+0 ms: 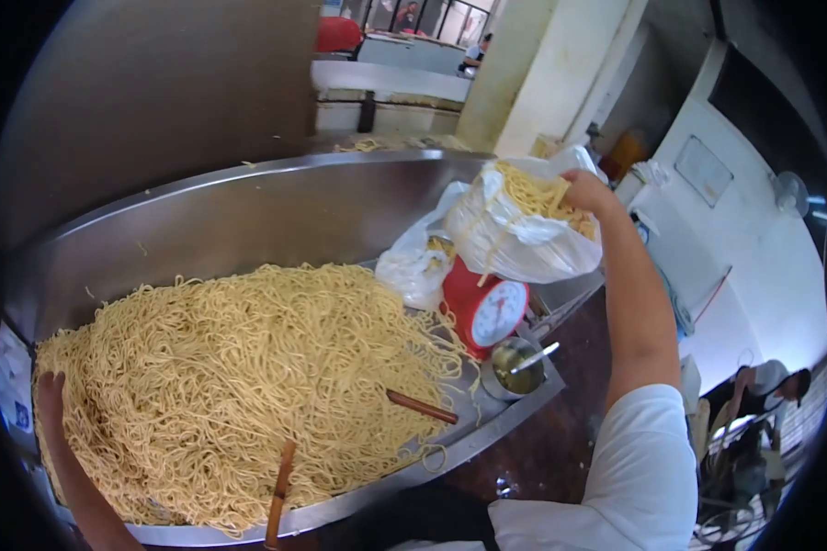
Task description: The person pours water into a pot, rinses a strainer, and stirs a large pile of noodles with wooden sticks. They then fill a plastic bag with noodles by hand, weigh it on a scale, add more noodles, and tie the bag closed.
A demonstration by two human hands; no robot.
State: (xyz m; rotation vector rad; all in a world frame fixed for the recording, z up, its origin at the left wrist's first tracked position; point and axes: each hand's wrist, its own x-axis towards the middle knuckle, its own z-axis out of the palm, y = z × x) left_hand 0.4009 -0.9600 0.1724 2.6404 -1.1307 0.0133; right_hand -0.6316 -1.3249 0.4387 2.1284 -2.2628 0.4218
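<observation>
A large heap of yellow noodles [248, 386] fills the metal trough [285, 207]. My right hand [586, 193] is at the open top of a white plastic bag [515, 243] of noodles, which sits on a red dial scale [487, 312]; its fingertips are partly hidden among the noodles. My left hand [50, 395] rests at the far left edge of the heap, its fingers small and hard to make out. One wooden stick [421, 406] lies on the noodles at the right, another [281, 491] leans over the front rim.
A metal bowl [515, 369] with a spoon stands by the scale at the trough's right end. Another white bag [413, 271] lies left of the scale. A person [763, 395] is at the lower right; other people are far back beyond a pillar [533, 73].
</observation>
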